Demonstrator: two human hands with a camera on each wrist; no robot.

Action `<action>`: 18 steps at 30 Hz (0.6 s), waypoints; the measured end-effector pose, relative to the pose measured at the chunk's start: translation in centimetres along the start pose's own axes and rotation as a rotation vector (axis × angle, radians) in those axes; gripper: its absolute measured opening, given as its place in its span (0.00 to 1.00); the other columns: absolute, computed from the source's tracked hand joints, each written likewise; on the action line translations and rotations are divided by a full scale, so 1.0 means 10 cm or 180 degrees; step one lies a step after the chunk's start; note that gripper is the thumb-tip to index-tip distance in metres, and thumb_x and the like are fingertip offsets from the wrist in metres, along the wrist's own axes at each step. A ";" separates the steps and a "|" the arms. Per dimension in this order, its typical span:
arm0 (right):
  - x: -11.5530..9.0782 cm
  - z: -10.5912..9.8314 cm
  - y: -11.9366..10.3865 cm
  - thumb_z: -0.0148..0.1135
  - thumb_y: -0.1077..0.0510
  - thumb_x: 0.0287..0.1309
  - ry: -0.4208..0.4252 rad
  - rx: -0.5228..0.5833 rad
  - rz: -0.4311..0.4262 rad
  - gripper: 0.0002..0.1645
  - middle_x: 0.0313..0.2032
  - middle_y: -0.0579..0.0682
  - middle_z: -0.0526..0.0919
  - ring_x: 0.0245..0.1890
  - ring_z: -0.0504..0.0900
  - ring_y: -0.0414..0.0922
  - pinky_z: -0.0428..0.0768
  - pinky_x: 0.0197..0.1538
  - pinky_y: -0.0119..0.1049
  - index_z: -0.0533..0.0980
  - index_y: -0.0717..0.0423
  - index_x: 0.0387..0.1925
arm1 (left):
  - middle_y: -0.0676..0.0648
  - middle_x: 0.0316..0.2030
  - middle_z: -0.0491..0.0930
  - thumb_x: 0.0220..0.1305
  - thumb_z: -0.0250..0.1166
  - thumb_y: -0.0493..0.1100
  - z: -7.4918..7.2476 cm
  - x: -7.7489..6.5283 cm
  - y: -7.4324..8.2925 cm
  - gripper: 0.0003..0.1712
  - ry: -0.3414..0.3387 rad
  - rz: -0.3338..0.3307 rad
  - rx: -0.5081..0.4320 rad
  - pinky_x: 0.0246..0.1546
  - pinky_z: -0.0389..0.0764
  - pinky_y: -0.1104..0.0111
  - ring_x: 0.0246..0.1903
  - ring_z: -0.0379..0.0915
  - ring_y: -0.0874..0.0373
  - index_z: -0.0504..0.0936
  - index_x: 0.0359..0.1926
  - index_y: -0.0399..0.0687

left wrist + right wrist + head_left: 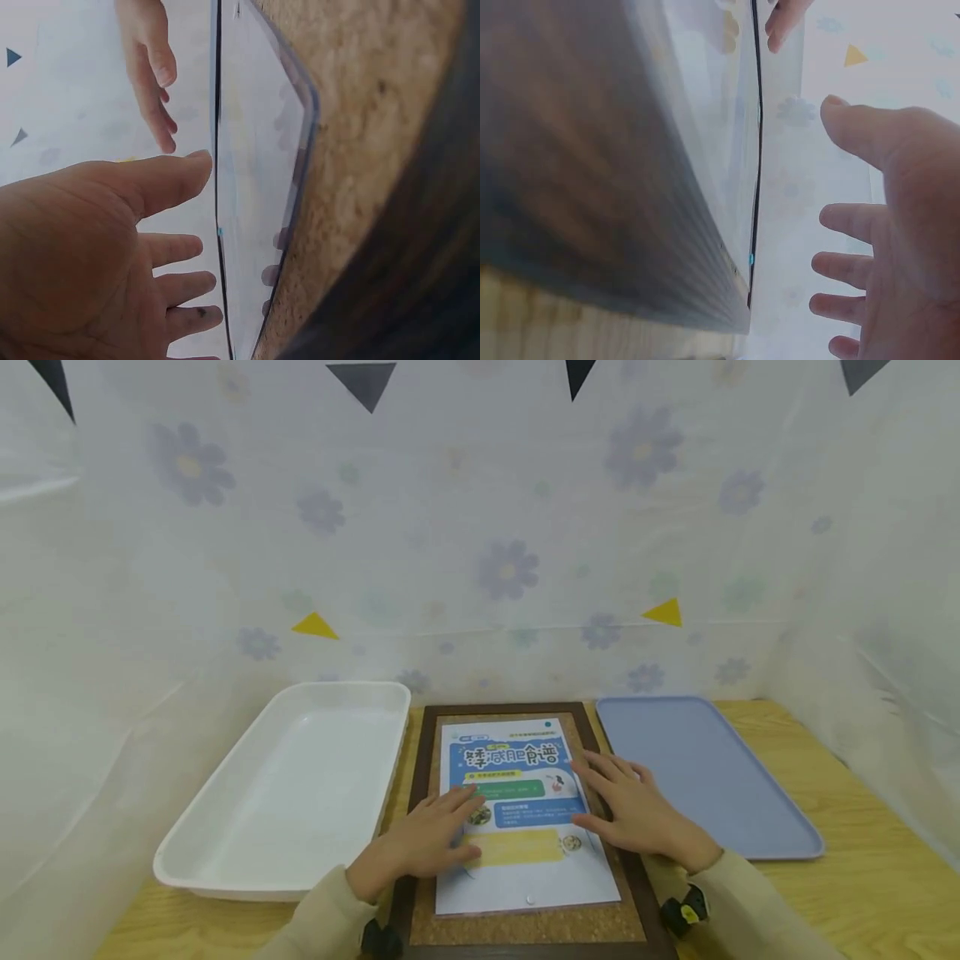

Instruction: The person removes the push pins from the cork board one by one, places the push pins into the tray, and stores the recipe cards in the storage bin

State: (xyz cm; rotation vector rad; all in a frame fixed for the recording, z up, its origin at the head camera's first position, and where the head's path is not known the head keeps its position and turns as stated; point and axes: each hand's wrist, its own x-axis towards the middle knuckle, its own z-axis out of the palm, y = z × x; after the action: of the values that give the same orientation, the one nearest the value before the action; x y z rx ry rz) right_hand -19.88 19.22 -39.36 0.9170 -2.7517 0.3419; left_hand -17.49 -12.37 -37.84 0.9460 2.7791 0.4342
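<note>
A brown-framed cork board (pixel 525 930) lies flat in the middle of the table. On it is a printed sheet (pixel 517 881) with coloured text boxes, under a clear glossy cover (pixel 262 127). A teal pin (pixel 547 724) shows at its upper right. My left hand (pixel 426 842) extends over the sheet's left side, fingers spread and fairly straight. Over the right side is my right hand (pixel 637 806), its fingers also spread. In the left wrist view the fingertips (pixel 196 315) are close to the sheet's surface. From the right wrist, the fingers (pixel 847 266) appear apart from the sheet. Neither hand grips anything.
To the left stands a deep white tray (pixel 300 785), close beside the board. A flat blue tray (pixel 720 793) lies on the right on the wood-grain table (pixel 847 810). Pale flowered sheeting (pixel 450 568) rises behind and at both sides.
</note>
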 end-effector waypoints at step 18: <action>0.19 -0.02 -0.11 0.58 0.38 0.62 -0.0259 0.0384 -0.0033 0.40 0.67 0.62 0.65 0.65 0.64 0.62 0.61 0.57 0.70 0.64 0.54 0.69 | 0.43 0.75 0.48 0.51 0.68 0.67 0.12 0.04 -0.03 0.56 -0.0387 0.0004 0.0159 0.68 0.54 0.41 0.74 0.43 0.42 0.56 0.73 0.45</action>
State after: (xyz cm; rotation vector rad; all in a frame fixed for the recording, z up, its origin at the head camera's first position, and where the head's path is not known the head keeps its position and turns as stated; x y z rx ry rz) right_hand -20.73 17.35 -38.52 0.9950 -2.8251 0.4838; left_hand -17.68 -12.07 -39.06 0.9514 2.6914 0.2984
